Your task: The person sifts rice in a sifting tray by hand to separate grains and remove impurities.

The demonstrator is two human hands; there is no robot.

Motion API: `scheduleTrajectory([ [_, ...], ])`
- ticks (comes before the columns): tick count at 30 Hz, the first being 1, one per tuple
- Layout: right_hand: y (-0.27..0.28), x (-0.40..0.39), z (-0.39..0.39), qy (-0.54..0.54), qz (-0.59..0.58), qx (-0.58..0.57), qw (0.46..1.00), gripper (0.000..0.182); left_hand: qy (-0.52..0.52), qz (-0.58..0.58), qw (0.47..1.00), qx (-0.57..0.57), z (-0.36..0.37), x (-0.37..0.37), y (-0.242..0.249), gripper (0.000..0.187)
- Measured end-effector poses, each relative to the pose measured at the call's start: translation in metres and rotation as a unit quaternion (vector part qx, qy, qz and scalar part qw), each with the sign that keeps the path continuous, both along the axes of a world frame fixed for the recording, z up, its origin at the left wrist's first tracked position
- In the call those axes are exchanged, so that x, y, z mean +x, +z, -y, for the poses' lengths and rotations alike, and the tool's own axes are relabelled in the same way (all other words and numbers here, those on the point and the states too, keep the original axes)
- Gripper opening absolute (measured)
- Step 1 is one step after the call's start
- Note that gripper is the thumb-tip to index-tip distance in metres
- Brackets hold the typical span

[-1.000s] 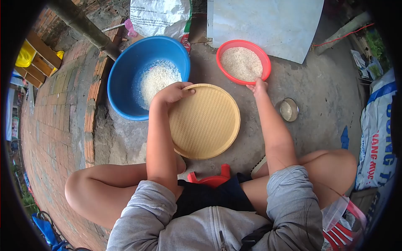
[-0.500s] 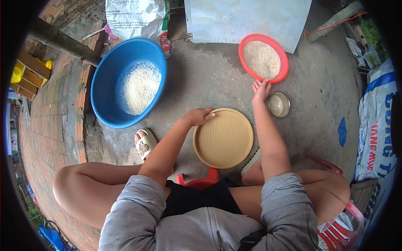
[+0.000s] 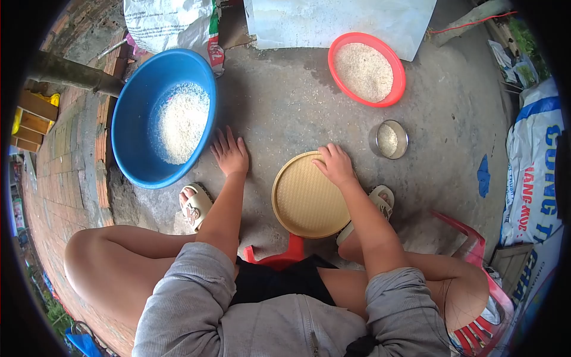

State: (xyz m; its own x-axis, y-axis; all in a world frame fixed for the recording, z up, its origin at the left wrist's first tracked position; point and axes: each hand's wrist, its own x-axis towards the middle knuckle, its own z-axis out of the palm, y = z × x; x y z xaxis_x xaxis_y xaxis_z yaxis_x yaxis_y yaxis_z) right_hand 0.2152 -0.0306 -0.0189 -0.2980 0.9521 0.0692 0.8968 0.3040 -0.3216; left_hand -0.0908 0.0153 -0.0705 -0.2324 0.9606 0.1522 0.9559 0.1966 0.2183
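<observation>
My left hand (image 3: 231, 156) is open, its fingers spread beside the right rim of a large blue basin (image 3: 122, 134). White grains like rice (image 3: 184, 122) lie heaped inside that basin. My right hand (image 3: 337, 165) grips the upper right rim of a round, shallow, tan woven tray (image 3: 309, 199), fingers over its edge. The tray's inside shows only its bare weave. Farther ahead stands a red basin (image 3: 401, 89) holding pale grains (image 3: 364, 71). Between it and my right forearm is a small metal bowl (image 3: 404, 143) with some grains in it.
A grey board (image 3: 339, 24) and a printed white sack (image 3: 169, 27) stand at the back. Bigger printed sacks (image 3: 532, 172) line the right side. A red plastic chair (image 3: 476, 244) is by my right knee. Sandalled feet (image 3: 196, 205) flank the tray.
My left hand has let go of the tray and moved left to the blue basin. The right hand has come back from the red basin's rim and taken hold of the tray.
</observation>
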Motion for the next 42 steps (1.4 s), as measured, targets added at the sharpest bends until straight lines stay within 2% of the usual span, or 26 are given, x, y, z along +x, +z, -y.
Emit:
scheduleTrajectory([
  [2,0.009,0.01,-0.009,0.012,-0.004,-0.032,0.999,0.031,0.021,-0.028,0.999,0.0,-0.003,0.016,0.003,0.057],
  [3,0.017,0.017,-0.018,0.02,-0.009,-0.06,0.998,0.031,-0.013,-0.025,1.0,-0.014,-0.004,0.031,0.008,0.058],
  [4,0.028,0.023,-0.031,0.036,-0.009,-0.036,0.999,0.032,-0.048,-0.02,0.998,-0.028,-0.004,0.046,0.011,0.059],
  [6,0.057,0.037,-0.061,0.023,-0.007,-0.022,0.999,0.033,-0.161,-0.002,0.986,-0.046,-0.004,0.076,0.013,0.06],
  [7,0.072,0.044,-0.077,0.005,-0.041,0.007,0.999,0.033,-0.228,-0.093,0.967,-0.06,-0.006,0.086,0.003,0.059],
  [9,0.109,0.059,-0.105,-0.04,-0.073,0.056,0.995,0.032,-0.35,0.017,0.932,-0.091,-0.01,0.094,0.027,0.056],
  [10,0.123,0.066,-0.115,-0.076,-0.085,0.076,0.991,0.032,-0.347,0.02,0.933,-0.092,-0.013,0.091,0.029,0.056],
  [11,0.13,0.071,-0.122,-0.072,-0.083,0.075,0.991,0.032,-0.274,0.051,0.959,-0.052,-0.02,0.081,0.031,0.055],
  [13,0.139,0.08,-0.132,-0.259,-0.177,0.093,0.945,0.032,-0.141,0.075,0.987,-0.007,-0.03,0.052,0.024,0.055],
  [14,0.133,0.081,-0.136,-0.257,-0.176,0.094,0.946,0.032,-0.08,0.068,0.994,-0.002,-0.032,0.036,0.014,0.056],
  [16,0.101,0.08,-0.142,-0.34,-0.336,0.204,0.854,0.035,-0.066,0.028,0.997,0.001,-0.024,0.019,0.004,0.056],
  [17,0.083,0.076,-0.146,-0.388,-0.388,0.16,0.821,0.037,-0.051,-0.013,0.999,0.004,-0.019,0.016,0.003,0.057],
  [19,0.062,0.053,-0.15,-0.436,-0.566,0.044,0.698,0.034,-0.067,-0.001,0.998,-0.014,-0.01,0.044,0.008,0.059],
  [21,0.094,0.012,-0.139,-0.442,-0.665,-0.086,0.596,0.033,-0.15,-0.008,0.988,-0.027,0.001,0.082,0.015,0.06],
  [22,0.085,0.003,-0.14,-0.445,-0.667,-0.087,0.591,0.033,-0.205,-0.014,0.977,-0.052,0.006,0.101,0.024,0.06],
  [24,0.073,-0.01,-0.148,-0.388,-0.735,-0.142,0.538,0.033,-0.35,0.044,0.935,-0.043,0.016,0.129,0.028,0.058],
  [25,0.075,-0.013,-0.152,-0.387,-0.734,-0.142,0.54,0.033,-0.349,0.044,0.935,-0.041,0.012,0.129,0.033,0.058],
  [27,0.087,-0.014,-0.156,-0.355,-0.736,-0.159,0.554,0.033,-0.423,0.074,0.902,-0.05,0.002,0.129,0.039,0.057],
  [30,0.114,0.006,-0.162,-0.355,-0.741,-0.15,0.55,0.034,-0.194,0.104,0.975,0.026,-0.044,0.086,0.016,0.055],
  [32,0.116,0.032,-0.165,-0.348,-0.772,-0.123,0.518,0.035,-0.128,0.074,0.988,0.036,-0.077,0.051,0.013,0.055],
  [33,0.12,0.045,-0.164,-0.348,-0.772,-0.12,0.519,0.035,-0.13,0.075,0.988,0.037,-0.091,0.041,0.009,0.055],
  [35,0.128,0.07,-0.157,-0.371,-0.798,-0.056,0.472,0.035,-0.121,0.046,0.99,0.057,-0.114,0.036,0.001,0.055],
  [37,0.127,0.101,-0.152,-0.393,-0.799,-0.008,0.455,0.035,-0.14,0.065,0.987,0.045,-0.123,0.057,0.006,0.056],
  [40,0.132,0.137,-0.138,-0.424,-0.821,0.076,0.376,0.031,-0.294,0.032,0.955,0.003,-0.112,0.113,0.008,0.058],
  [42,0.129,0.157,-0.128,-0.434,-0.819,0.114,0.359,0.032,-0.433,0.032,0.901,-0.007,-0.086,0.151,0.017,0.059],
])
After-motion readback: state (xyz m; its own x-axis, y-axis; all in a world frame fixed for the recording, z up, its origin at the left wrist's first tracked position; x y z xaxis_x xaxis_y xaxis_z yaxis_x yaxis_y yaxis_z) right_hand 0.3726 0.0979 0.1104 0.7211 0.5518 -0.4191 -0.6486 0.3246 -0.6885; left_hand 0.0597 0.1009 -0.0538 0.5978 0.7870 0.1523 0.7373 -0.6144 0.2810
